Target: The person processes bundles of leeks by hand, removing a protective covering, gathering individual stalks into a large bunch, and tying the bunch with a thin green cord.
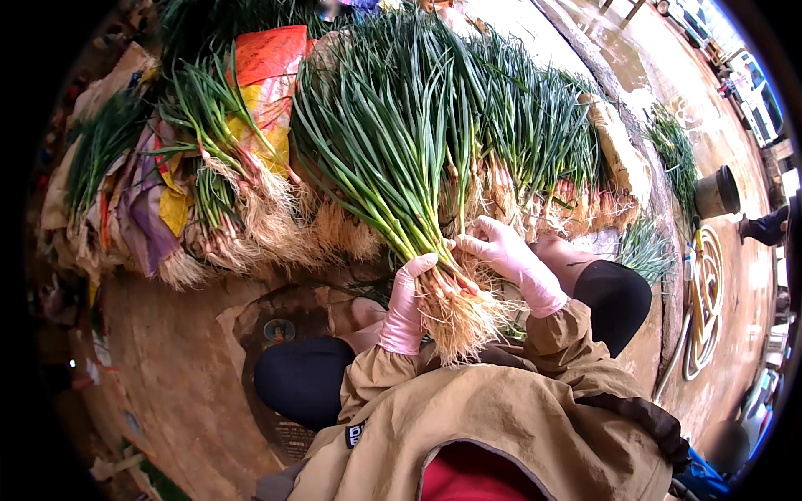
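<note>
A big bunch of green garlic (393,167), with long dark leaves, reddish-white stem bases and a mass of pale roots, stands upright before my chest. My left hand (408,305), in a pink glove, is closed around its stems just above the roots. My right hand (505,259), gloved likewise, is at the bunch's right side, thumb and fingers pinched together on a thin stalk. The fingertips partly hide this stalk. The roots (459,321) hang over my lap between the two wrists.
Beyond my hands lies a long row of more green garlic (535,125). Smaller bunches (213,125) rest at the left on coloured sacks (269,71). My bent knees (305,380) flank the work. At the right are a coiled hose (706,305) and a dark bucket (717,194) on wet ground.
</note>
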Tool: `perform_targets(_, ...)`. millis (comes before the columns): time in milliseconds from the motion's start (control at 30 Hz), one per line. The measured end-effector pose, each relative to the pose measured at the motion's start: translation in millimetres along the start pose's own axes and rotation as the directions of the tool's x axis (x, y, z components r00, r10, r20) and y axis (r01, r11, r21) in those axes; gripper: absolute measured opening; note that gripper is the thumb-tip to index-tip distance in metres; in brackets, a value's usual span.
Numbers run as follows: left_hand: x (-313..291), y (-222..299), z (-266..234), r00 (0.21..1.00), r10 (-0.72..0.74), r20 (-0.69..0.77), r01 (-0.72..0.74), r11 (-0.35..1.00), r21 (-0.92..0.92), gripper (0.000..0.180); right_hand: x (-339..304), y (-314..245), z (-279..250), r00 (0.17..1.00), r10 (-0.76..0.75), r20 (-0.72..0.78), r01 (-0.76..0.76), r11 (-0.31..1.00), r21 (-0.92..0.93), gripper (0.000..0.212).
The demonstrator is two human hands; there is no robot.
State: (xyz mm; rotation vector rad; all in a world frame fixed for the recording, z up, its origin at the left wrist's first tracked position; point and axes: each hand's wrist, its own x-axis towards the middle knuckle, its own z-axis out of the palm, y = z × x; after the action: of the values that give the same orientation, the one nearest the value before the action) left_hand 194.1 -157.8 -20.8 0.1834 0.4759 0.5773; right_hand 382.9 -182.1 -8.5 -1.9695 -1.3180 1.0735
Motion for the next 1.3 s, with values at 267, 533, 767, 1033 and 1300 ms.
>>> perform_targets(267,4.2,-2.7,1.1,0.999,0.017,-0.027,-0.019,0.999,-0.050,0.043,25.0,12.9,23.1,0.864,-0.147,0.481,-0.448,0.209,0.869,0.031)
perform_targets(533,-3.3,3.0,-10.3,0.996,-0.067,-0.065,0.073,0.994,0.083,0.042,12.1,-15.2,20.9,0.993,-0.120,0.018,0.115,0.980,0.163,0.031)
perform_targets(767,0.2,1.4,-8.1,0.992,-0.092,0.088,0.097,0.994,-0.055,0.049,34.9,35.6,21.1,0.943,-0.275,-0.188,0.179,0.894,-0.410,0.028)
perform_targets(1033,2.2,1.9,-11.0,0.936,-0.024,0.352,0.112,0.966,-0.233,0.061,57.7,-17.6,-41.1,0.901,-0.189,-0.390,-0.072,0.822,-0.565,0.038)
perform_targets(1300,-10.3,16.8,5.1,0.997,0.056,0.060,-0.053,0.997,-0.052,0.046,40.9,-47.3,-33.2,0.989,0.125,-0.076,-0.130,0.989,-0.067,0.035)
